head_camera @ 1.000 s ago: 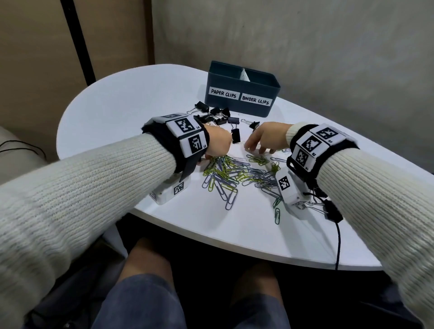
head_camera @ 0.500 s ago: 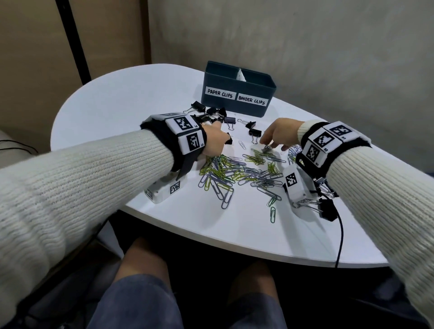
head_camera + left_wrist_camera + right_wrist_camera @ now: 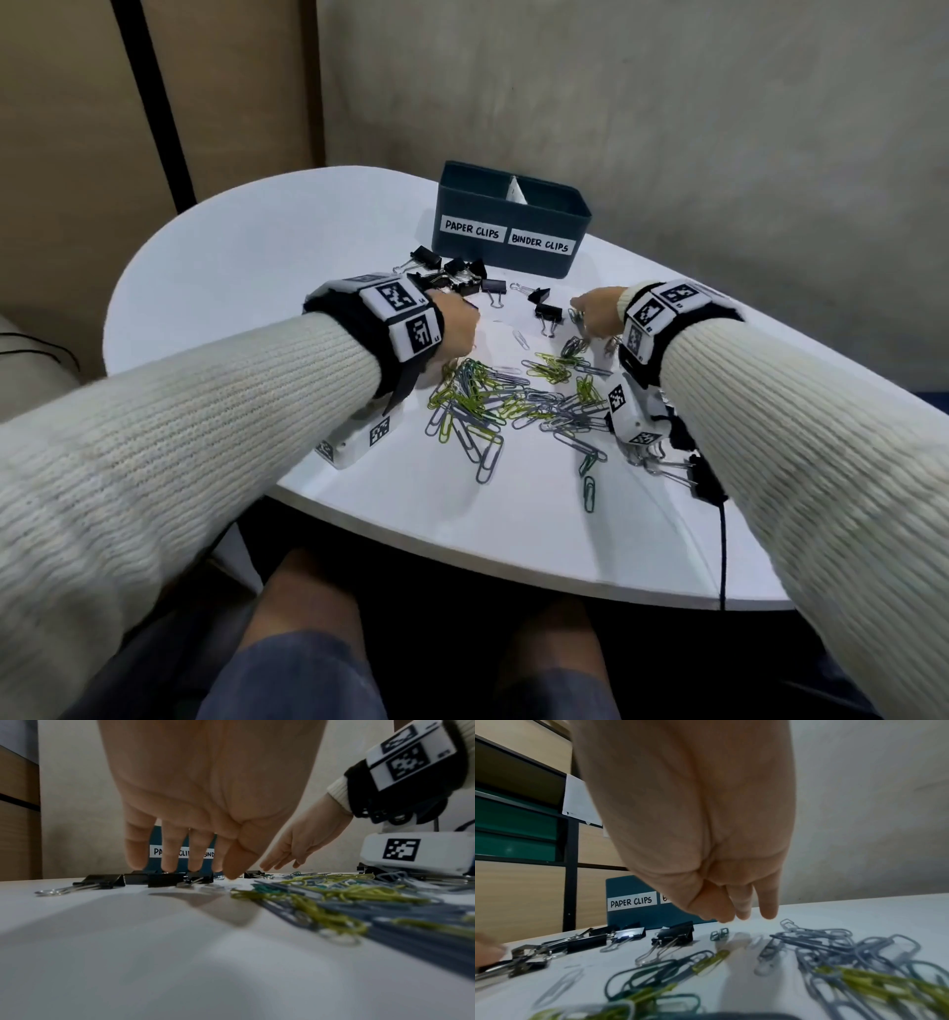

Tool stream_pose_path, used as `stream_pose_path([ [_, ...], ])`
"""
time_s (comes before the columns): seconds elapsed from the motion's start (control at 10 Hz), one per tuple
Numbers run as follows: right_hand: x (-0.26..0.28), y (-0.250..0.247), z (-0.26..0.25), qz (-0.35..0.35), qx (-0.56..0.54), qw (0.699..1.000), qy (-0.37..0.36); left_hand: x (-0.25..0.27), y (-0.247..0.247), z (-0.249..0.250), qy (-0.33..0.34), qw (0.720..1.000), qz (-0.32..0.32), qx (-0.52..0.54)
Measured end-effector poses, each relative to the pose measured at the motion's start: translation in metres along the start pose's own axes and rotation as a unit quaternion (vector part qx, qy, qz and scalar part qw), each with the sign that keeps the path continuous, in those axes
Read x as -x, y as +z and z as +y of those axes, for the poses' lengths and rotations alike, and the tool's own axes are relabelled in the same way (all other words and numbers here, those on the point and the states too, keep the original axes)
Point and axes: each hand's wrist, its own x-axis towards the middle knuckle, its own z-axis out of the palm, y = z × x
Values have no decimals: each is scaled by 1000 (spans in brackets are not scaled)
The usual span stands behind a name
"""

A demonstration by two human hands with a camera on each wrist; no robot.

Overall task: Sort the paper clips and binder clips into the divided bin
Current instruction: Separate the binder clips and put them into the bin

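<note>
Working over a white rounded table (image 3: 257, 267) backed by a bare grey wall, facing a dark divided bin (image 3: 452, 257) at the far side, labelled PAPER CLIPS on the left compartment and BINDER CLIPS on the right. Not seeing into either compartment from here.

Hovering the left hand (image 3: 457, 329) above the black binder clips (image 3: 462, 275) lying loose just in front of the bin. Keeping its fingers (image 3: 136, 850) straight, spread wide and pointing down, gripping nothing.

Holding the right hand (image 3: 598, 316) over the far edge of the paper clips (image 3: 488, 406), a tangled heap of green, grey and silver wire lying between the two wrists. Bunching its fingertips (image 3: 768, 910) narrowly together just above the tabletop, with nothing visibly between them.

Judging this to be the picking step, with nearly everything yet to be sorted.

Doing it well, probably:
- closing the left thumb and forefinger on one binder clip's black body rather than on its wire handles, which are likely swinging loose;
- taking the outermost clip of the cluster, avoiding dragging its neighbours along;
- teasing a single paper clip, or a small bunch, away from the heap before lifting, since interlocked wires are apt to be trailing others;
- pressing and sliding a flat clip slightly to raise one end;
- checking the label before letting go over each compartment.
</note>
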Motion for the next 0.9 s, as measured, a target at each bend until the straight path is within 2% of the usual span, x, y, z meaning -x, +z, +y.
stream_pose_path([
  [0.1,2,-4,0,-17,16,1000,7,-4,-2,-2,1,998,5,67],
  [0.2,24,-17,-6,-46,-43,998,2,2,-5,1,24,995,-24,98],
  [0.3,39,-29,0,-79,-148,986,1,8,-7,3,23,987,-60,147],
  [0.4,40,-29,11,-40,-159,986,23,12,-6,1,36,980,-95,171],
  [0.5,40,-19,10,-37,-97,994,44,17,-5,-1,41,972,-145,183],
  [0.6,36,-9,10,-31,-30,999,28,17,-2,-1,50,971,-144,183],
  [0.7,38,-11,0,-74,-113,991,-5,13,3,1,43,964,-148,217],
  [0.8,43,-19,-4,-84,-187,979,-9,8,5,3,48,952,-128,274],
  [0.9,45,-22,-1,-32,-126,991,11,6,6,4,43,960,-83,266],
])
